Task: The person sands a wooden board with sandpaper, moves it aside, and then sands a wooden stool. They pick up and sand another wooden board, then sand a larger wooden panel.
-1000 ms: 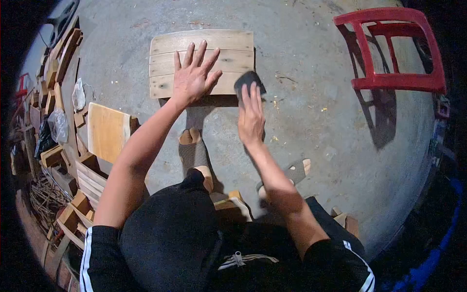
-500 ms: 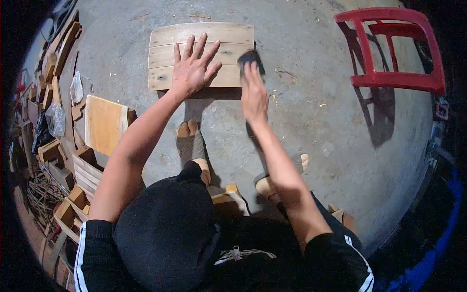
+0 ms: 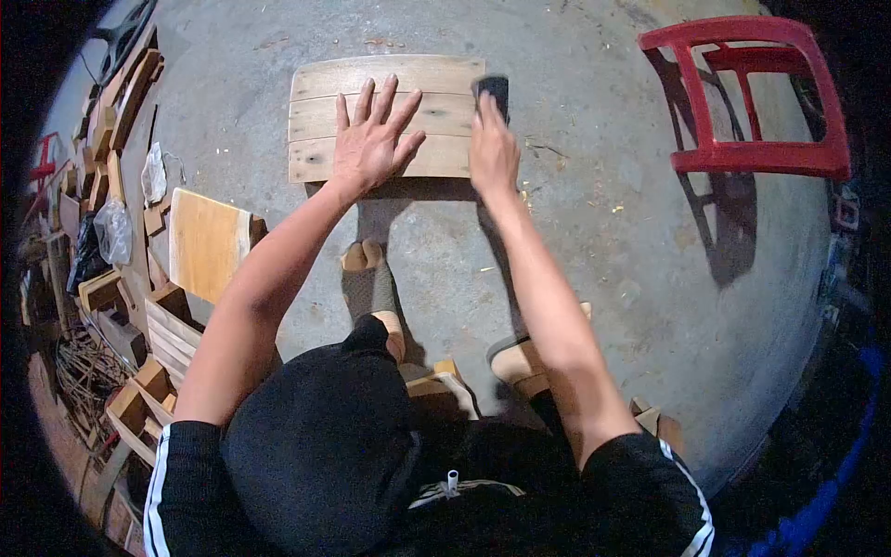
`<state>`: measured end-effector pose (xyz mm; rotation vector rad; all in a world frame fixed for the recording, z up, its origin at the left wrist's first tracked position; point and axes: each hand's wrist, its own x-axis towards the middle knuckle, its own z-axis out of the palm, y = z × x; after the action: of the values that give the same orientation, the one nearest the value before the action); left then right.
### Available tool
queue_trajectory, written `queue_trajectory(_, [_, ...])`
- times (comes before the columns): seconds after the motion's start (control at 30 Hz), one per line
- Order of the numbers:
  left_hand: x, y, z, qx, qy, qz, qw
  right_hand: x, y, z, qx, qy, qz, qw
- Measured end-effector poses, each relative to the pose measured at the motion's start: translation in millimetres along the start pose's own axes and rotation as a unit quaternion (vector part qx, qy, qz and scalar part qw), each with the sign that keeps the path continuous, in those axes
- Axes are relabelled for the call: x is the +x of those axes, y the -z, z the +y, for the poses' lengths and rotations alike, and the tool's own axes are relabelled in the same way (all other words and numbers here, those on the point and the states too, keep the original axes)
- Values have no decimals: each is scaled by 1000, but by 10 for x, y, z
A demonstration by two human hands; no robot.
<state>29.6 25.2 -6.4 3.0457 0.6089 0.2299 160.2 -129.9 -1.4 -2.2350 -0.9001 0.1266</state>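
A slatted wooden panel [image 3: 320,93] of three boards lies on the concrete floor in front of me. My left hand [image 3: 373,139] presses flat on its middle, fingers spread. My right hand [image 3: 492,148] rests on the panel's right edge and holds a small dark sanding pad [image 3: 493,91] against the far right corner of the wood. My two feet in sandals [image 3: 371,288] sit below the panel, on the floor.
A red plastic stool [image 3: 752,93] lies on its side at the upper right. Along the left lie a lighter wooden board [image 3: 206,243], more slatted pieces, wood offcuts [image 3: 102,292] and plastic bags [image 3: 113,232]. Wood chips are scattered on the grey floor [image 3: 594,232].
My right hand has slid the dark pad away from me along the panel's right edge, from the near corner to the far corner. The left hand has stayed flat on the wood.
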Motion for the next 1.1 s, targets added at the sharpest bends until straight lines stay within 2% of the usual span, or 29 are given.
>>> queue_trajectory(0.03, [-8, -17, -8, 6, 2, 7, 1000, 167, -45, 27, 1, 2, 1, 1000])
queue_trajectory(0.1, [-27, -9, -11, 4, 2, 3, 1000, 397, -99, 50, -6, -56, -42, 998])
queue_trajectory(0.13, [-4, 8, -13, -1, 3, 0, 1000, 299, -96, 32, -1, -57, -31, 998])
queue_trajectory(0.17, [17, 14, -21, 0, 7, 4, 1000, 73, -84, 15, -10, 7, 15, 1000])
queue_trajectory(0.23, [-4, 11, -12, -12, 4, 5, 1000, -483, -5, -21, -8, 24, 22, 999])
queue_trajectory(0.33, [-10, 9, -27, -12, 0, 8, 1000, -773, 112, -65, -1, 19, -7, 1000])
queue_trajectory(0.5, [-14, -2, -13, -10, 0, 23, 1000, 380, -116, 8, -66, 64, 29, 995])
queue_trajectory(0.53, [-33, 15, -15, -9, 2, 24, 1000, 468, -153, -19, -82, 41, 22, 996])
queue_trajectory(0.63, [8, 43, -16, -15, 5, 17, 1000, -33, -136, -62, -81, 50, 55, 994])
queue_trajectory(0.7, [-15, 11, -27, -21, 1, 20, 1000, -642, -4, -94, -44, 8, 17, 999])
queue_trajectory(0.8, [-18, 19, -18, -9, 11, -8, 1000, -1026, 47, -90, -12, -33, -1, 999])
queue_trajectory(0.97, [-15, 36, -16, -11, 14, -6, 1000, 284, -98, -154, -44, -7, 12, 999])
queue_trajectory(1.07, [-26, 72, -15, -16, 9, -6, 1000, 441, -156, -112, -45, -29, 0, 999])
queue_trajectory(1.1, [-13, 73, -14, -19, 9, -7, 1000, 224, -167, -115, -34, -2, 27, 999])
